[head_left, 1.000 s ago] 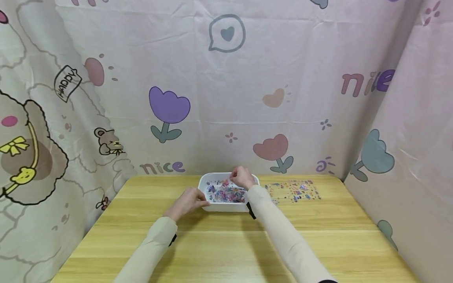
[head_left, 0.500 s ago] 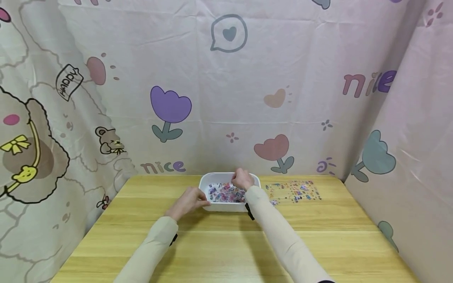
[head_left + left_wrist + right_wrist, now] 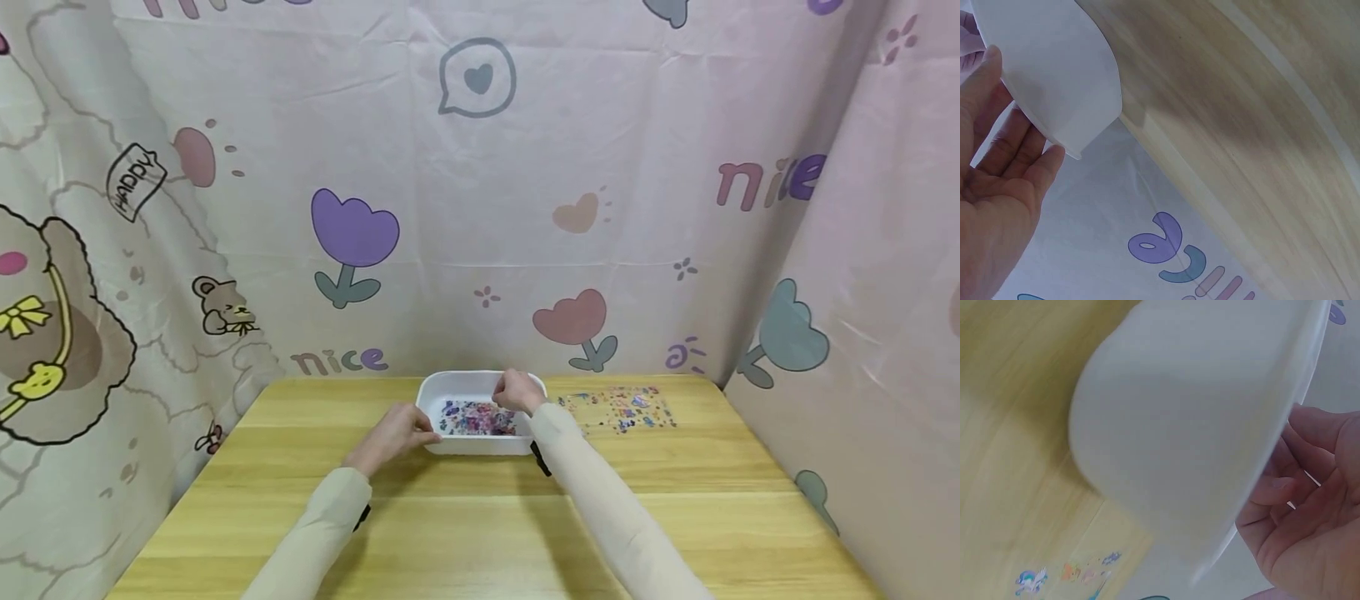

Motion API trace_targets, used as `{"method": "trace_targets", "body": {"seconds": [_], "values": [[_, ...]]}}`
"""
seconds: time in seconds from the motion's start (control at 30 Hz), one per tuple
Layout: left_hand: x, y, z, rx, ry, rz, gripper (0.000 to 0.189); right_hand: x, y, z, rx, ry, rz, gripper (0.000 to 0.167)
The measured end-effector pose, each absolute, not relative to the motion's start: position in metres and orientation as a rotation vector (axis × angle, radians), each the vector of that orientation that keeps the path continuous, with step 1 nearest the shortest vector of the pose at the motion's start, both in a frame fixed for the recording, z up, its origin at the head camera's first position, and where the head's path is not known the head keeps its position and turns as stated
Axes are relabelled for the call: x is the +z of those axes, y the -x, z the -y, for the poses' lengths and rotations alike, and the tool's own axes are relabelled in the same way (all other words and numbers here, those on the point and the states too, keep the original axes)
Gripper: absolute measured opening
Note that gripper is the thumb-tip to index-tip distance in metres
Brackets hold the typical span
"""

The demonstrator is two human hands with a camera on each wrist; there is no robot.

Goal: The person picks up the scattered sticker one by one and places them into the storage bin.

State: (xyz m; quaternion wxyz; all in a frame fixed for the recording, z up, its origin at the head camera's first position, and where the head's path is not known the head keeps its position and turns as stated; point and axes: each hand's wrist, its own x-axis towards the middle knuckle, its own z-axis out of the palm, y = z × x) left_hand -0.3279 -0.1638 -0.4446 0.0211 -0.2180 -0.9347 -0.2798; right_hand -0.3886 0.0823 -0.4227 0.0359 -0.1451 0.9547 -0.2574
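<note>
Head view: left hand [image 3: 392, 432] reaches forward, grip clamped on white tub [image 3: 480, 446] at its near-left corner on the worktop [image 3: 465, 533], right hand [image 3: 517, 390] curls over colourful pieces [image 3: 474, 419] inside, can't tell if its grip holds any.

Soft, even light fills the head view, leaving the counter [image 3: 457, 542] warm and the curtain [image 3: 465, 183] pale, with a greyer shade in its right corner. Diffuse shadows lie on the counter beside both sleeves [image 3: 611, 504]. The small printed pieces [image 3: 480, 419] are too tiny to read sharply. Both wrist views are dimmer and cooler — the white tray [image 3: 1166, 425] looks hazy and soft-edged at right — while the counter's grain bends into curves at left.
</note>
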Motion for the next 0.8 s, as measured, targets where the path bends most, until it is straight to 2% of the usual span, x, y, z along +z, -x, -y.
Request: {"method": "trace_targets", "body": {"seconds": [0.5,0.8], "values": [[-0.444,0.329,0.162,-0.876,0.701,2.892,0.012,-0.420,0.378,-0.099,-0.680,0.520,-3.031,0.012],[-0.444,0.331,0.165,-0.860,0.702,2.887,0.013,-0.425,0.369,-0.109,-0.769,0.544,-3.074,0.012]]}}
